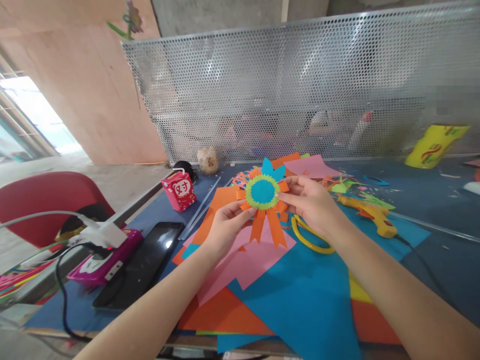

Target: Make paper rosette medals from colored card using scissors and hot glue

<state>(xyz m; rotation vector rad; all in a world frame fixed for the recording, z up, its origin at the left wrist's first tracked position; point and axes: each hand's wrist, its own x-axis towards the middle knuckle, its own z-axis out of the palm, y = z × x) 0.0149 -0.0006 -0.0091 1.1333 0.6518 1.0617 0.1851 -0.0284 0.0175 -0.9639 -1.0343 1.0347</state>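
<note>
Between my two hands, above the table, is a paper rosette (263,193) with a blue round centre, a green zigzag ring, orange loops and two orange ribbon tails. Two blue pointed pieces stick up from its top. My left hand (228,222) pinches its lower left edge. On the other side, my right hand (311,202) grips the right edge with thumb and fingers. Under it lie a pink paper sheet (258,250) and a blue paper sheet (311,290). Yellow scissor handles (311,245) show beside my right hand; their blades are hidden.
A yellow glue gun (369,215) with a cord lies right, near paper scraps (345,185). Left are a red drink box (179,191), clear glue sticks (200,207), a black tablet (146,270) and a purple power strip (107,262). A perforated metal panel (262,90) stands behind.
</note>
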